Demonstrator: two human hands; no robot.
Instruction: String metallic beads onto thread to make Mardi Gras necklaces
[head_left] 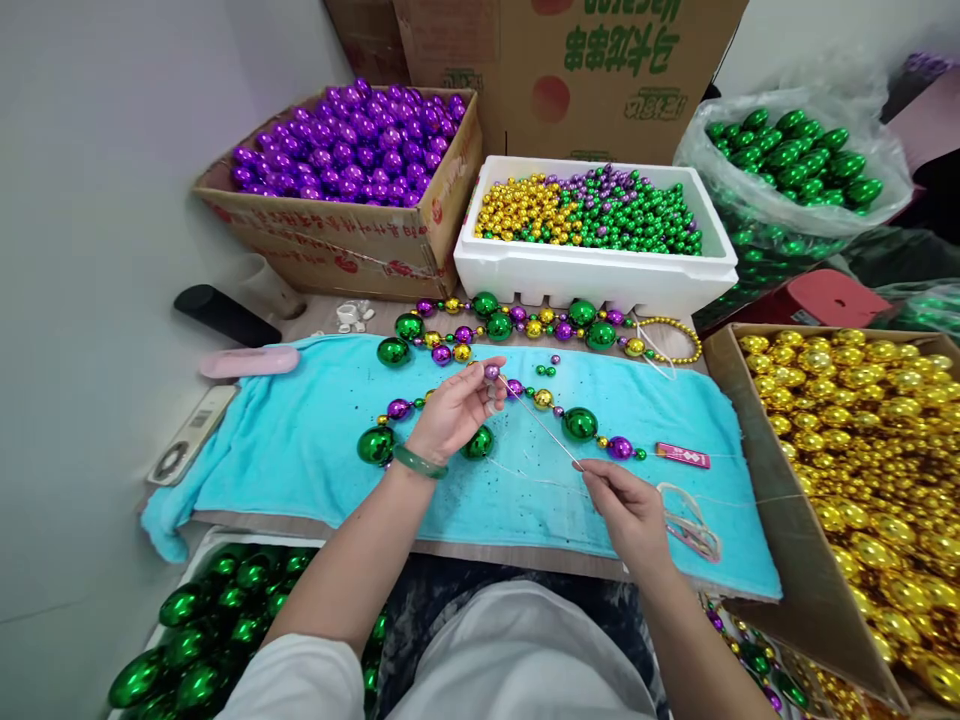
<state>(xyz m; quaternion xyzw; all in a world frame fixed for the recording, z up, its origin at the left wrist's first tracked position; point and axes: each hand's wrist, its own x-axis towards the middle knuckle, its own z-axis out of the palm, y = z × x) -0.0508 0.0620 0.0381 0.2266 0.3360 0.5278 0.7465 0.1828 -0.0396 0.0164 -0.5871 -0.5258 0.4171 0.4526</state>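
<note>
Near the centre of the frame, the left hand (454, 412) pinches a small, shiny, round purple bead (492, 372) between its fingertips, and the right hand (628, 512), right of centre and lower, grips the lower end of a long, thin metal needle (544, 424) between thumb and fingers. The needle slants up to the left hand's fingertips, where its tip meets the bead; whether it has passed through the hole cannot be told. Both hands are above a bright turquoise terry towel (300, 460), on which a strand of glossy green, gold and purple beads (580, 424) lies, partly hidden behind the left hand. White-handled scissors (696, 538) rest just beside the right hand. Across the top stand a brown cardboard box of purple beads (330, 235) at upper left and a white foam box of small mixed beads (592, 272) at upper centre; a cardboard box of gold beads (765, 440) fills the right side.
</note>
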